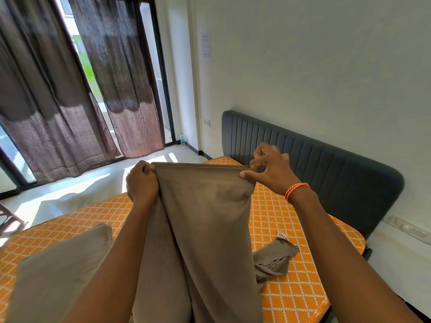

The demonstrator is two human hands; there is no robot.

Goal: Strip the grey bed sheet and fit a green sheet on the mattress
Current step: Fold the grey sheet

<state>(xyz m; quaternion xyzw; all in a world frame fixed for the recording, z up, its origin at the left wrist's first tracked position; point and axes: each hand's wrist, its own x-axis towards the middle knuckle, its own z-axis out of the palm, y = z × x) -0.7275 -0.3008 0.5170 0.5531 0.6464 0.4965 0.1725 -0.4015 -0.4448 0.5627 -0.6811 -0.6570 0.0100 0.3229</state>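
A grey-brown sheet (200,229) hangs in front of me, held up by its top edge over the bare orange quilted mattress (279,220). My left hand (141,183) grips the edge's left corner in a closed fist. The right corner is pinched by my right hand (270,170), thumb and forefinger on the cloth, other fingers raised. The sheet's lower part trails onto the mattress, with a crumpled end (272,259) at the right. No green sheet is in view.
A grey-brown pillow (58,276) lies on the mattress at the lower left. A dark padded headboard (326,164) stands against the white wall on the right. Brown curtains (70,101) cover a glass door at the left, with sunlit floor (81,183) below.
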